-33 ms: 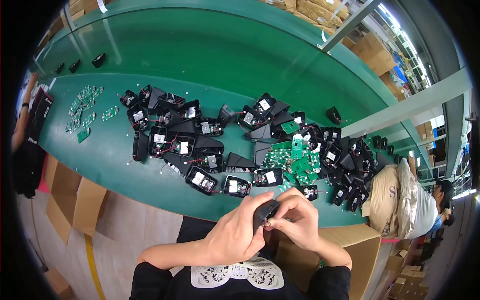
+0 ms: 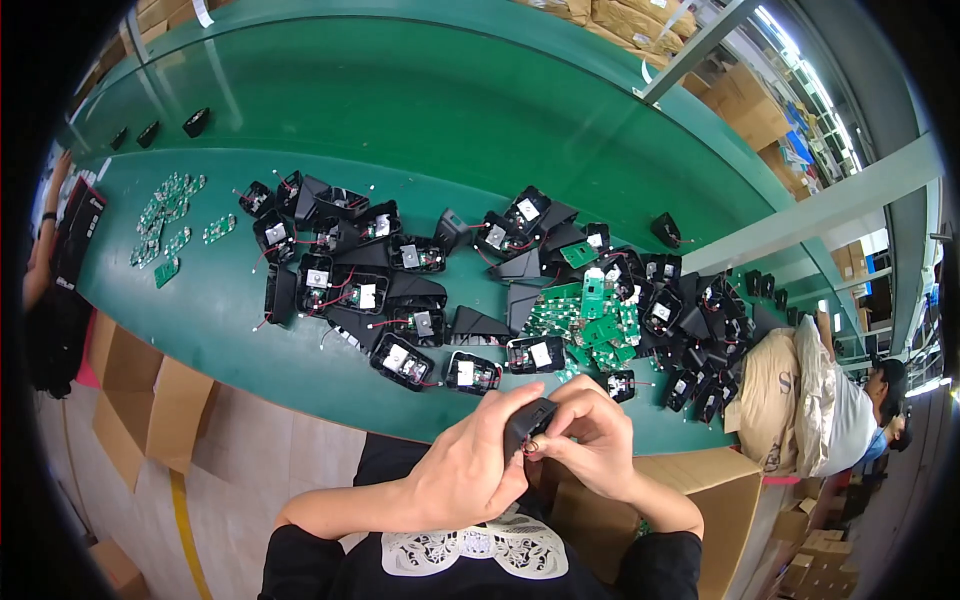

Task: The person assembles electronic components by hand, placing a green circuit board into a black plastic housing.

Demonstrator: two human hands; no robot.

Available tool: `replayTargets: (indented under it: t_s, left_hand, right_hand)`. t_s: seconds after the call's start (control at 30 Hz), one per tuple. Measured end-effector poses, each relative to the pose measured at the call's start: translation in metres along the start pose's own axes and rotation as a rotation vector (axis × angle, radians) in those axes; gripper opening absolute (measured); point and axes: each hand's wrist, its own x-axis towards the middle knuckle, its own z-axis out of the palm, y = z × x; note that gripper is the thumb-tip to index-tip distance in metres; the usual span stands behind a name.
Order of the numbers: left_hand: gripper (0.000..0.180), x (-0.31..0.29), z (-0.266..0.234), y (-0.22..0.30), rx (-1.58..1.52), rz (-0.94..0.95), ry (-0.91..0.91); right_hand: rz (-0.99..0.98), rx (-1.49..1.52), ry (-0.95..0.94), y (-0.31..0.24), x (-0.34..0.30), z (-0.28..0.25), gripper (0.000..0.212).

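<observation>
My left hand (image 2: 468,462) is wrapped round a black plastic housing (image 2: 524,424) just in front of the table edge. The housing is tilted, its outer wall facing up and its open side turned toward my right hand (image 2: 592,440). The fingers of that hand are pinched together at thin reddish wires (image 2: 530,446) by the housing's open side. The wire ends and the inside of the housing are hidden by my fingers. Just beyond my hands, similar open housings (image 2: 473,372) with wires lie on the green table (image 2: 220,300).
Green circuit boards (image 2: 604,330) are heaped among black housings at the right, with more loose boards (image 2: 165,215) at the far left. A cardboard box (image 2: 700,500) stands beside my right arm, another (image 2: 150,400) at the left. Other people's arms (image 2: 40,250) show at the left; a person (image 2: 850,430) is at the right.
My right hand and the housing have shifted very slightly to the left. Both hands keep their hold, and the things on the table stay in place.
</observation>
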Motion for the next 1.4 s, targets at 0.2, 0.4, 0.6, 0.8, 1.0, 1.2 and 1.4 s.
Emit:
replayTargets:
  t_s: [0.2,0.4,0.6,0.8,1.0,1.2,1.4]
  left_hand:
    - [0.063,0.013,-0.008,-0.01,0.192,-0.02,0.06]
    - [0.067,0.018,-0.007,-0.023,0.731,0.299,0.35]
    - [0.065,0.015,-0.007,-0.019,0.836,0.36,0.371]
    - [0.064,0.008,-0.016,0.0,0.234,-0.031,0.04]
    - [0.06,0.001,-0.013,0.005,-0.077,-0.062,-0.06]
    - [0.06,-0.002,-0.006,0.006,-0.117,-0.1,-0.031]
    - [0.061,-0.001,-0.006,0.008,-0.133,-0.135,-0.053]
  right_hand:
    - [0.071,-0.084,0.056,-0.007,0.013,0.0,0.013]
    - [0.514,0.324,0.025,-0.029,0.005,0.01,0.022]
    - [0.461,0.293,0.084,-0.027,0.006,0.014,0.018]
    - [-0.622,-0.82,0.248,-0.013,0.014,0.016,0.032]
    - [-0.563,-0.644,0.205,-0.021,0.011,0.015,0.028]
    - [-0.486,-0.678,0.192,-0.02,0.004,0.018,0.029]
    - [-0.76,-1.049,0.198,-0.02,0.001,0.016,0.035]
